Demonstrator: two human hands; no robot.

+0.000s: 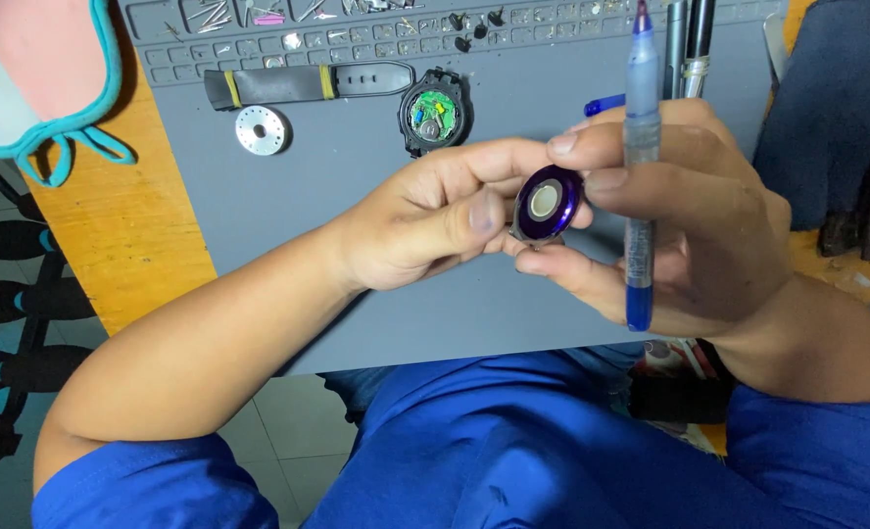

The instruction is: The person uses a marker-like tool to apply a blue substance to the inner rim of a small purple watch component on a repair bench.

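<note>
between the fingertips of both hands, just above the near edge of the grey work mat (357, 196), sits a small round part with a purple rim and pale centre (546, 204). left hand (425, 220) pinches it w/ thumb on the near side & fingers curled behind, so closed on the part. right hand (685, 211) touches the part's right edge w/ index & thumb tips, and at the same time grips a blue pen-like tool (639, 167) upright betw. the fingers, tip up, blue end down past the palm. both hands are held off the mat, in front of a blue shirt. further out on the mat: an opened watch case w/ green movement showing (434, 111), its black strap w/ yellow bands (298, 83) running left, and a round silver case back (261, 130) lying just below the strap. along the mat's far edge, small compartments hold screws & tiny parts (357, 39). two dark pens (688, 44) stand at the back right. mat rests on a wooden table (121, 216); a teal-edged mask (38, 73) fills the upper left corner.
</note>
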